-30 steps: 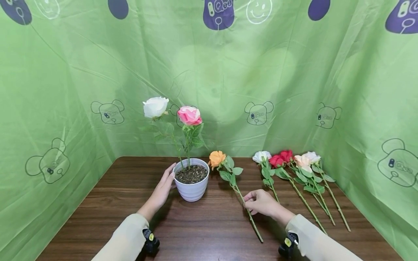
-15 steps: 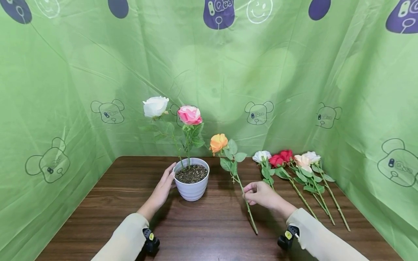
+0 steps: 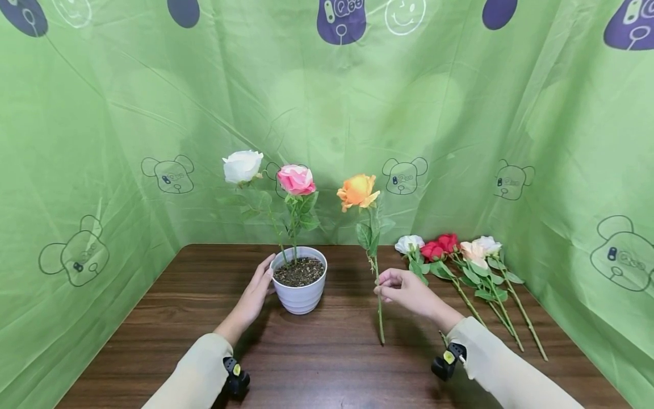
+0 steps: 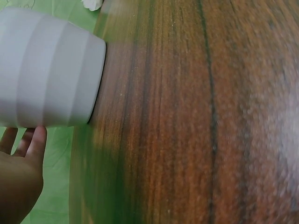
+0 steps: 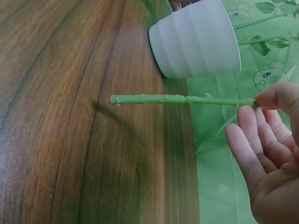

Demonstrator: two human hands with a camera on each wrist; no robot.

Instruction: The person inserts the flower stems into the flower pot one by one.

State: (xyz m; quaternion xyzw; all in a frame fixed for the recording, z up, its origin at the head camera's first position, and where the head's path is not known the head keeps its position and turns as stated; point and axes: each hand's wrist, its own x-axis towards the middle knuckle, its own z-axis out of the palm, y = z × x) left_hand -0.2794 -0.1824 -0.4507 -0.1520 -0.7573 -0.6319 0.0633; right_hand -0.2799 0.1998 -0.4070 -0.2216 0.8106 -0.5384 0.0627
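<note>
A person's left hand [image 3: 252,296] rests its extended fingers against the left wall of a white, round, ribbed flowerpot [image 3: 300,298], which stands upright on a dark brown wood-grain tabletop [image 3: 327,363]. The pot holds dark, crumbly soil [image 3: 301,274], from which two long-stemmed flowers rise: a white rose [image 3: 242,167] leaning left, and, just to its right, a pink-and-white rose [image 3: 296,180] standing nearly straight.

To the right of the pot and apart from it, the right hand [image 3: 409,292] pinches the green stem of an orange rose [image 3: 357,191] between thumb and fingers. This rose is almost upright, bloom at the top, its leaves above the grip; in the right wrist view the lower end of the stem hangs clear of the tabletop, over its shadow.

At the far right, more roses lie with their blooms toward the far edge: a smaller white bloom [image 3: 409,244], two red blooms [image 3: 439,247], a peach bloom [image 3: 474,254] and a pale bloom [image 3: 488,246]. Green cloth [image 3: 347,113] printed with bear outlines hangs behind.
</note>
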